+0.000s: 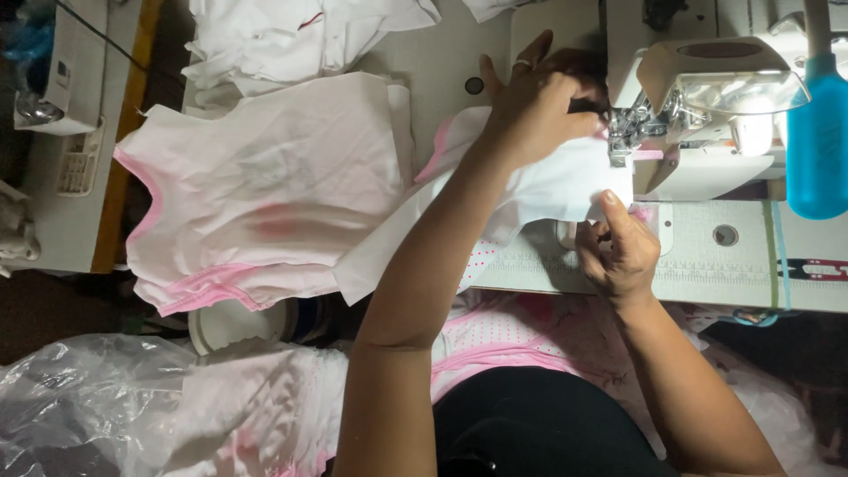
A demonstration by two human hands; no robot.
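White garment [548, 190] — under left hand [539, 110], pinched by right hand [618, 252]

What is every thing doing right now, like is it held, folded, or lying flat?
left hand: pressing down on the white fabric piece at the machine.
right hand: pinching the fabric's near edge.
white fabric piece: spread flat, fed under the presser foot.
sewing machine: lamp lit.
stack of pink-trimmed garments: lying flat, piled.
blue bottle: upright.
plastic bag: crumpled.

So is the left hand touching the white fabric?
Touching: the head view shows the left hand pressed flat on the white fabric beside the presser foot.
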